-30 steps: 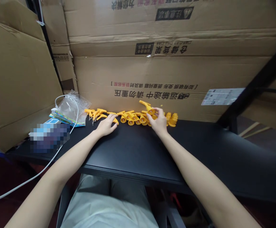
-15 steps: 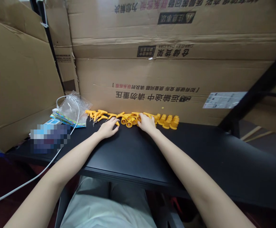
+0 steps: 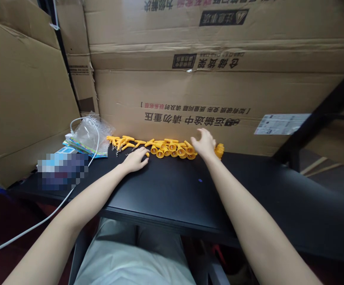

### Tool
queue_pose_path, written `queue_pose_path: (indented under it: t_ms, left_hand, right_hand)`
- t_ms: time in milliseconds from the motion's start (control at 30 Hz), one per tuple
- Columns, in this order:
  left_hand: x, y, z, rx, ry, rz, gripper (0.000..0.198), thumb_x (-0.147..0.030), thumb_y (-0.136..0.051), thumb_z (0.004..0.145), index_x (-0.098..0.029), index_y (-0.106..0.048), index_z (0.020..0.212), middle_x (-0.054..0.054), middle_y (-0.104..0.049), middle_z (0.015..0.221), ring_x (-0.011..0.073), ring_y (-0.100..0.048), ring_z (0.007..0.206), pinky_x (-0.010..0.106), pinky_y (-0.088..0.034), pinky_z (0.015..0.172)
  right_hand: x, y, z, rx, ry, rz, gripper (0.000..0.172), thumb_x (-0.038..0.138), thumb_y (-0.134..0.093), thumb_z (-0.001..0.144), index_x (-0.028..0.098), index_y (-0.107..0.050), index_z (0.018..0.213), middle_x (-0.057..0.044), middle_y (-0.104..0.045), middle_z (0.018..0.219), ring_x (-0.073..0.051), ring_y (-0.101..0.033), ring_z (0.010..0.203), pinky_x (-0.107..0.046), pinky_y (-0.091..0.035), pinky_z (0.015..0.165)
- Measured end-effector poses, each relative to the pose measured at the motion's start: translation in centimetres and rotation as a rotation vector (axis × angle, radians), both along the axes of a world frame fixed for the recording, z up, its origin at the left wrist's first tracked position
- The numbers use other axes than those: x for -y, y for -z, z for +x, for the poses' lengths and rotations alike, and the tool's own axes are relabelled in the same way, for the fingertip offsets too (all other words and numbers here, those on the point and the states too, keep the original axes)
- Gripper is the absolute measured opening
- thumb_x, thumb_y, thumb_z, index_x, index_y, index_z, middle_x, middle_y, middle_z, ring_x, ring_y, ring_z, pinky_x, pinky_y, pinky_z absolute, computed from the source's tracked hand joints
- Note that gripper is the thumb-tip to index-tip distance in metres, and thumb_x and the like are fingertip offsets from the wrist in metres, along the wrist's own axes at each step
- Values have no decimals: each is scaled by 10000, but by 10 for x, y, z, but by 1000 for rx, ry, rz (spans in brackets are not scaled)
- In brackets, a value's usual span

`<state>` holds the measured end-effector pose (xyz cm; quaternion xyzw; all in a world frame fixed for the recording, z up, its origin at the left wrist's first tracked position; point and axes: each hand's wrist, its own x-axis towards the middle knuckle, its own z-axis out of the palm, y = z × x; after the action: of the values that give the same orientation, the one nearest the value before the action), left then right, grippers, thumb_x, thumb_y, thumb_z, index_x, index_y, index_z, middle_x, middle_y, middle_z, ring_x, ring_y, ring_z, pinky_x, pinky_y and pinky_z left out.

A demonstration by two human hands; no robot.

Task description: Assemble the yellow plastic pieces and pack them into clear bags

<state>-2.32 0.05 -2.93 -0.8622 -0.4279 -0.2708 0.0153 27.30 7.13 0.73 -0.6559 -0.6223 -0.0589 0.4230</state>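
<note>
My left hand (image 3: 135,159) rests on the black tabletop, fingers curled round a small yellow piece (image 3: 147,154). Only its tip shows between thumb and fingers, so its full shape is hidden. Behind and left of that hand lie several yellow T-handled corkscrews (image 3: 128,139) with metal spirals. Further right, several yellow funnel-shaped cups (image 3: 172,147) lie in a cluster with their wide mouths facing me; some have a metal spiral inside. My right hand (image 3: 204,143) is raised at the cluster's right end, fingers spread, partly covering more yellow cups (image 3: 219,150). Nothing shows in its grasp.
A large cardboard sheet (image 3: 166,89) stands behind the row, and another cardboard panel (image 3: 26,95) is at left. Clear plastic bags (image 3: 90,132) lie at the table's left, beside a blurred-out object (image 3: 62,170). A white cable (image 3: 53,211) crosses the table's left edge.
My right hand has left the middle of the yellow cluster and moved right, its fingers opening. More cups now show where it was. My left hand has stayed in place.
</note>
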Motion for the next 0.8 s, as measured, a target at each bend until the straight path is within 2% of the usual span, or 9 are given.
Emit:
queue_pose_path:
  t_ms: [100,167,267,367,533,633,700,800]
  left_hand:
    - [-1,1,0,7,7,7,282,-221,-453,850,-188,-525,1120,84,-582,1126,210,-558,1077,370,-461,948]
    - [-2,2,0,6,10,7,280,-216,-460,846,-188,-528,1116,85,-586,1111,211,-562,1065,374,-461,947]
    - [-3,3,0,5,20,14,262,-214,-465,844,-180,-542,1091,91,-585,1105,211,-563,1051,378,-461,947]
    - [-4,3,-1,4,33,12,233,-217,-468,842,-194,-562,1054,79,-582,1099,204,-563,1039,377,-464,942]
    - [-9,6,-3,-36,2,-10,213,-234,-483,834,-193,-600,1007,85,-590,1109,214,-565,1049,398,-464,944]
    - [-14,13,-6,-62,-79,-34,314,-220,-479,837,-169,-576,1131,133,-537,1273,252,-498,1197,448,-406,1012]
    - [-19,19,-8,-79,-162,-86,413,-185,-445,851,-170,-505,1260,159,-462,1381,270,-415,1297,512,-333,1057]
    - [-24,24,-11,-110,-237,-176,441,-197,-401,880,-206,-466,1316,157,-457,1398,278,-394,1319,581,-302,1046]
  right_hand:
    - [2,18,34,-134,158,98,486,209,-481,769,160,-492,1252,-181,-406,1389,-308,-387,1277,-521,-319,1019]
    - [6,34,53,-224,257,76,491,201,-455,763,175,-499,1251,-175,-393,1398,-312,-392,1271,-512,-357,988]
    - [9,56,72,-226,274,-60,506,212,-481,749,205,-521,1253,-139,-401,1409,-322,-406,1265,-518,-365,995]
    - [5,68,79,-218,267,-209,466,210,-516,720,203,-597,1179,-142,-451,1371,-321,-466,1216,-502,-388,977]
    - [-4,73,82,-171,302,-230,448,236,-555,684,216,-653,1121,-145,-485,1344,-344,-484,1185,-540,-384,960]
    - [-3,72,82,-171,333,-291,435,258,-582,693,199,-669,1116,-164,-520,1293,-361,-488,1175,-557,-350,983]
    - [-2,71,82,-172,345,-333,415,273,-590,709,200,-675,1108,-170,-534,1267,-373,-481,1175,-587,-306,1000]
    - [-1,71,81,-202,363,-333,400,273,-565,734,201,-661,1116,-168,-517,1262,-365,-458,1192,-579,-271,1015]
